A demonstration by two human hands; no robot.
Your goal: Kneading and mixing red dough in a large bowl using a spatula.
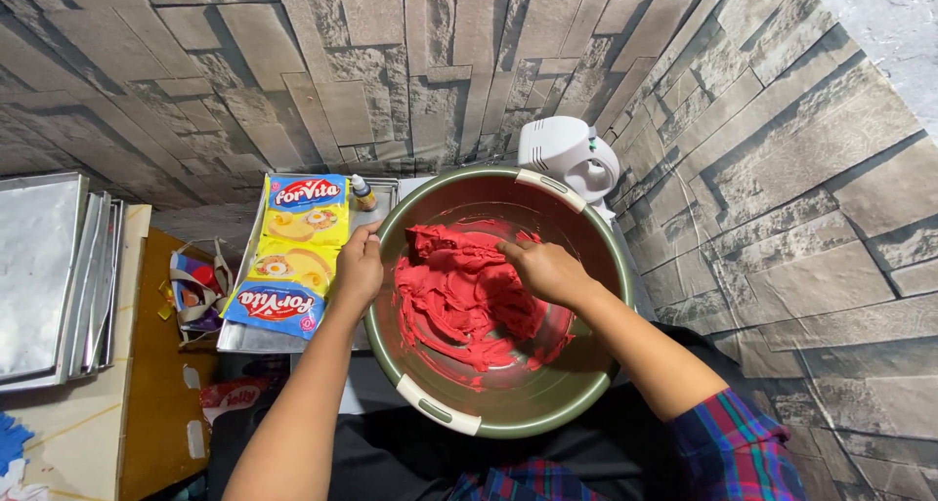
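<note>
Dough point(459, 296), bright red, soft and smeared in thick folds, fills the left and middle of a large round bowl point(586, 384) of dull olive green with two pale handles on its rim, one far and one near. The bowl's smooth inner wall carries red streaks on the right. The right hand point(547, 270) reaches in from the right with the wrist bent and the fingers pushed down into the top of the mass, so its grip is pressed into the dough; whether it is clenched around a lump I cannot tell. The left hand point(360, 267) curls over the bowl's left rim, clasping the edge, forearm bare and stretched up from the near side. A plaid sleeve point(733, 442) covers the right upper arm. Left of the bowl, glossy yellow and blue packets point(293, 257) lie on a metal tray point(244, 337), with a small bottle point(362, 193) at its far end. A white mixer point(567, 152) stands beyond the bowl, against a wall patterned like grey stone. Flat metal trays point(44, 276) are stacked at far left.
</note>
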